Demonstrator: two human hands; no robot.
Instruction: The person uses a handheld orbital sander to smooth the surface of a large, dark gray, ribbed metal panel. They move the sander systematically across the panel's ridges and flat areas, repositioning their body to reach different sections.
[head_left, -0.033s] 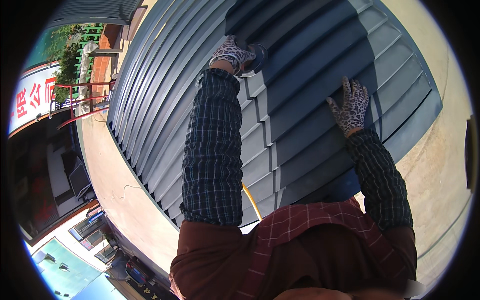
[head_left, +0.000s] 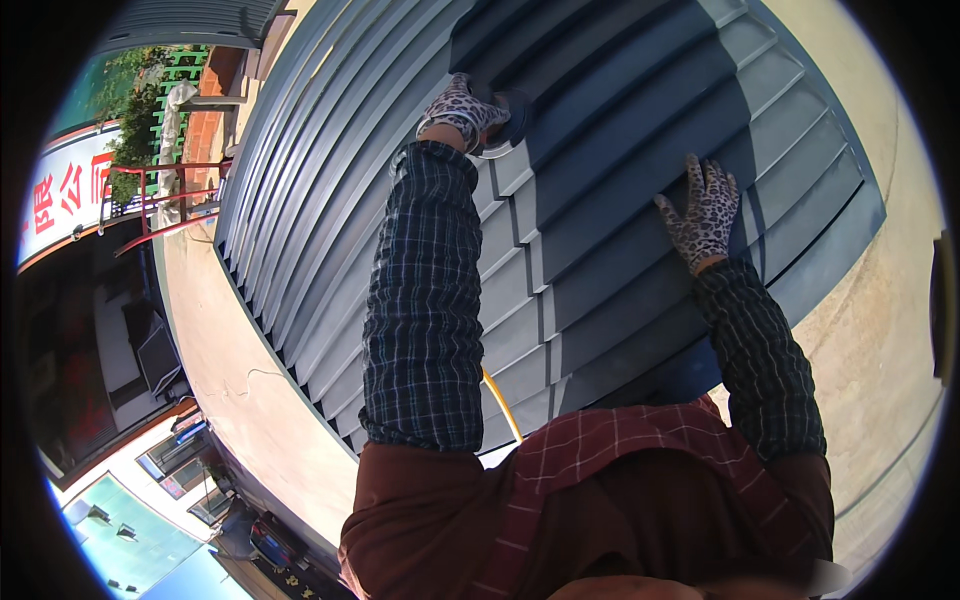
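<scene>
Plainly, the spotted-gloved right hand lies splayed on the grey panel.
Its long metal ribs slant up rightward; beyond, the left hand grasps a round, dark tool over them, rim jutting right.

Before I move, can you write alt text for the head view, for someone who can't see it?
A person's gloved left hand holds a dark, round tool at a large gray ribbed panel, while the open, gloved right hand appears to rest on the panel's shaded ribs. A yellow hose or cable shows near the maroon checked apron.
</scene>
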